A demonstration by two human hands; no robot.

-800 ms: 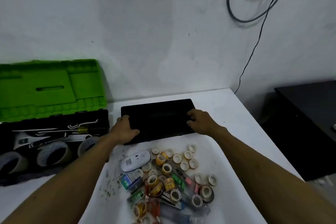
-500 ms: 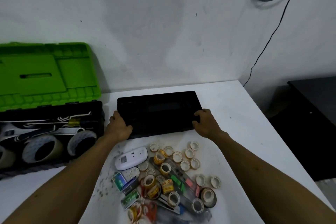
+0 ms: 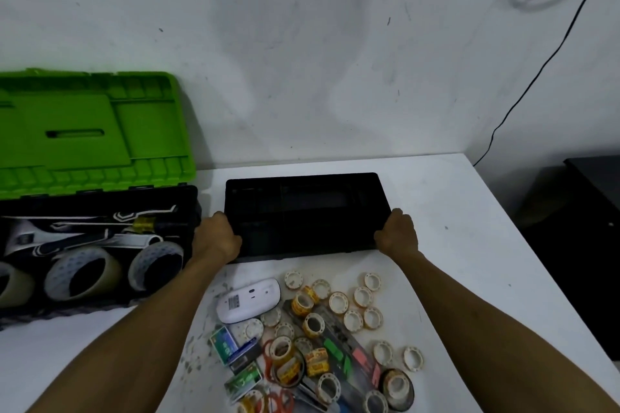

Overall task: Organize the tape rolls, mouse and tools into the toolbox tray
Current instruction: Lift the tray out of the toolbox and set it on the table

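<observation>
Toward the white desk's [image 3: 463, 204] back edge, left hand [image 3: 218, 238] and right hand [image 3: 397, 236] curl round the black plastic toolbox tray's [image 3: 302, 208] near corners; white mouse [image 3: 248, 300] and small tape rolls [image 3: 339, 302] lie scattered near the front edge.

The tray [image 3: 302, 208] is plain black; the lid [image 3: 87, 131] is bright green over a black box [image 3: 100, 199]; the big rolls [image 3: 63, 265] inside look pale with a dotted pattern. The mouse [image 3: 250, 300] is white with a barcode label; the small rolls [image 3: 339, 302] are cream-white; the yellow rolls [image 3: 302, 303] carry red print; the black roll [image 3: 410, 394] has a pale core; the packets [image 3: 224, 344] are green and white. The table [image 3: 453, 211] is white, flecked with dark specks by the mouse; the wall [image 3: 302, 60] is smudged grey-white; the cable [image 3: 543, 67] is black.
</observation>
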